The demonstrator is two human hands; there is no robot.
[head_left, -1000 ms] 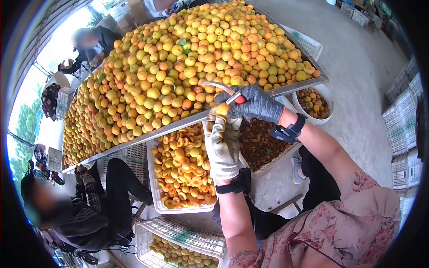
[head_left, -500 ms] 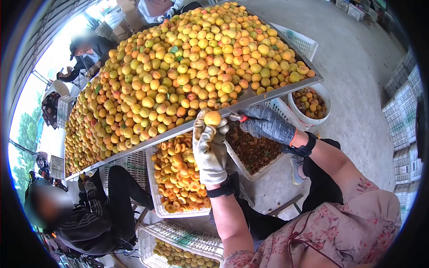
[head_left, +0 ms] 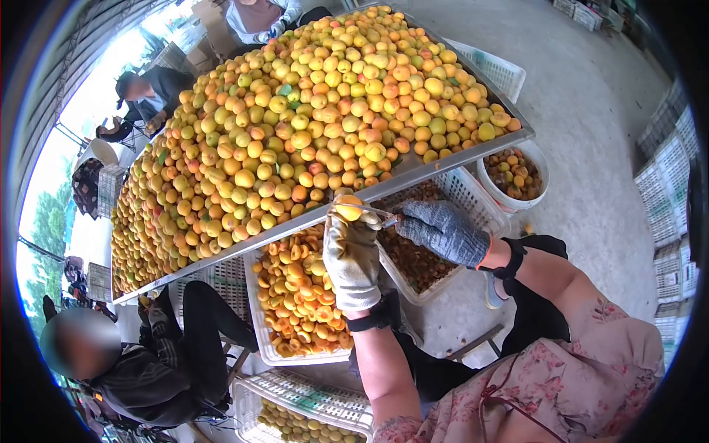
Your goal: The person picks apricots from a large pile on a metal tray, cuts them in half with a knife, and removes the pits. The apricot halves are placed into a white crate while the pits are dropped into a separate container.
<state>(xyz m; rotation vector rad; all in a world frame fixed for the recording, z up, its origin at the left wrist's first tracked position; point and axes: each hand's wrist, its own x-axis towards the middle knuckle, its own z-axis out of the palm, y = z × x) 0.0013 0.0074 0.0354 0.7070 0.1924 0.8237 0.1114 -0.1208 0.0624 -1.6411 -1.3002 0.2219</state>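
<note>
My left hand (head_left: pixel 353 258), in a whitish work glove, is closed around an apricot (head_left: pixel 348 208) at the front edge of the fruit-covered table. My right hand (head_left: pixel 443 232), in a grey knit glove, grips a small knife (head_left: pixel 385 217), its blade lying across the apricot. Below my left hand stands a white crate (head_left: pixel 255 314) of halved apricots (head_left: pixel 299 284). Beneath my right hand is another white crate (head_left: pixel 476 196) with dark brown pits or scraps in it.
Whole apricots (head_left: pixel 295 125) are heaped on a metal-rimmed table (head_left: pixel 428 173). A white bucket (head_left: pixel 544 173) of fruit stands right. Another crate (head_left: pixel 325 395) of fruit lies below. One person (head_left: pixel 148 362) sits at left; two others sit across the table. Stacked crates (head_left: pixel 661 199) line the right.
The knife has moved left onto the apricot as my right hand shifted slightly down. My left hand has tilted a little with the fruit. The view has shifted slightly.
</note>
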